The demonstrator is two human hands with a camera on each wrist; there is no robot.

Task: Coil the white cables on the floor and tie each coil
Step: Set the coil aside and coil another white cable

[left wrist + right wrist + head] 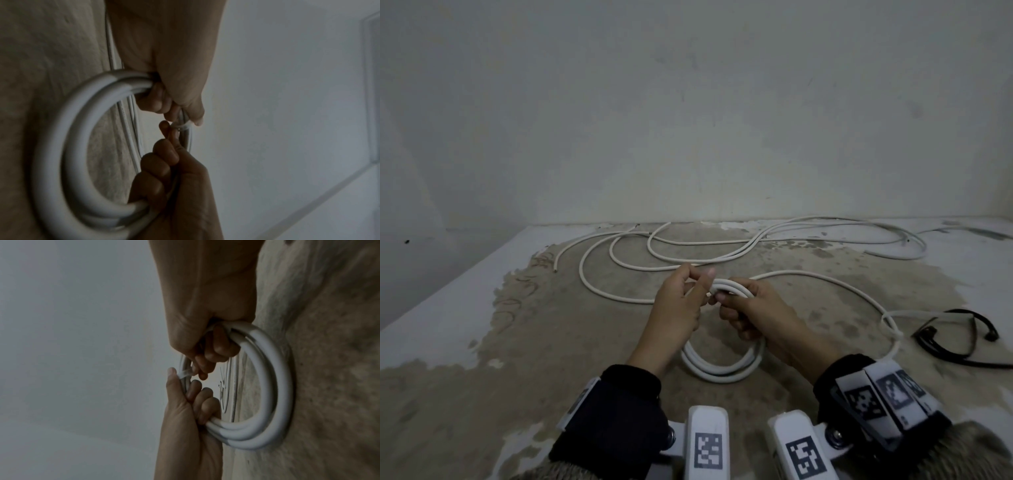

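A person's two hands hold a small coil (722,363) of white cable upright above a stained concrete floor (482,342), gripping it at the top so the loops hang together and cannot spring apart. The left hand (678,308) has its fingers curled through the ring and its thumb pressed along the strands. The right hand (753,311) is closed round the same bundle just beside it, its fingertips pinching a thin pale tie (182,125) wrapped across the strands, which looks like the tying step for this coil. More white cable (688,246) lies in loose loops on the floor beyond the hands, not yet coiled; one strand (825,284) arcs off to the right. A black cord (959,339) lies on the floor at far right
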